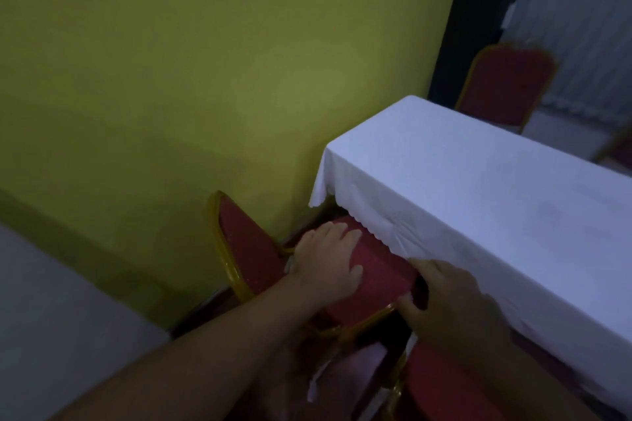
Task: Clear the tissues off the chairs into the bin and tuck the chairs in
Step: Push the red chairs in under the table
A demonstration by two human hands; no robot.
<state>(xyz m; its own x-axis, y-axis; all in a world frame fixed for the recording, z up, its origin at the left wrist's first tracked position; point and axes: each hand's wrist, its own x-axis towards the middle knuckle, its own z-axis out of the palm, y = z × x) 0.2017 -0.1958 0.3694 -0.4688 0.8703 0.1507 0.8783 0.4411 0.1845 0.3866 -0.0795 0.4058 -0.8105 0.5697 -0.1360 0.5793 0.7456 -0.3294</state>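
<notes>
dim room. yellow-green wall [171,79] fills most of the view, meeting a pale floor [51,301] at lower left.

desk [478,198] under a white cloth runs along the right, one end against the wall, scalloped hem hanging over its near edge.

red chair with gold frame [376,270] sits at the desk's end beside the wall, its back toward the left, the front of its seat just under the cloth's hem. a second red chair [444,383] shows at the bottom edge, close beside the first. a third red chair [506,85] stands at the desk's far side.

left hand [331,260] lies flat on the first chair's seat, fingers spread, gripping nothing. right hand [448,304] curls over the seat's right edge, thumb at the gold frame corner, holding it.

a small pale scrap [314,383] shows low between the chairs, possibly a tissue; too dark to be sure.
</notes>
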